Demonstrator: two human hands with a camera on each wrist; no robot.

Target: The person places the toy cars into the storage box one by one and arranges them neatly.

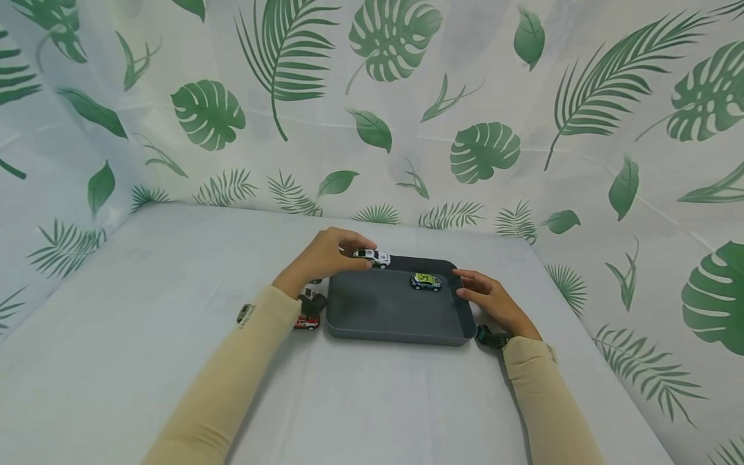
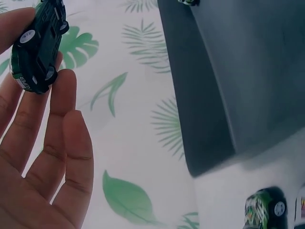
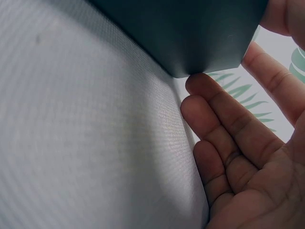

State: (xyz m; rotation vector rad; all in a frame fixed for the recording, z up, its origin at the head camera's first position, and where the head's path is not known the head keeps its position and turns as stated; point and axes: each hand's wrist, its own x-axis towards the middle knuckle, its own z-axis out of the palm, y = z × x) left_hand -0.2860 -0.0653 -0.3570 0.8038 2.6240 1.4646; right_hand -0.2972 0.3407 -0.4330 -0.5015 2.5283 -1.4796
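"Where's the car, and what has it?"

"The left hand (image 1: 325, 257) pinches the small white, glossy toy car (image 1: 381, 258) between thumb and fingers, at 11 o'clock on the dark grey, shallow rectangular plastic-looking tray (image 1: 378, 307); 12 is the far side."

"And the right hand (image 1: 493, 302)?"

"At 3 o'clock, fingers loosely bent against the tray's wall. I'd leave it there, pressing lightly, so the tray can't slide."

"How should the white car be handled?"

"Gently, I'd say: wheels down, fingertips high on its sides, well clear of the rim. Whether it clears the far wall now, I can't tell."

"Anything in the way?"

"Inside, at 1 o'clock, a yellow-green and dark toy car (image 1: 426, 282); give it room. Outside, at 9, a red-and-white toy car (image 1: 307, 322) sits partly behind the black wrist-worn device (image 1: 314, 302). Farther out that way, the beige fabric sleeve (image 1: 258, 349) partly covers another small, pale-and-dark toy car (image 1: 241, 312). A low forearm might knock either."
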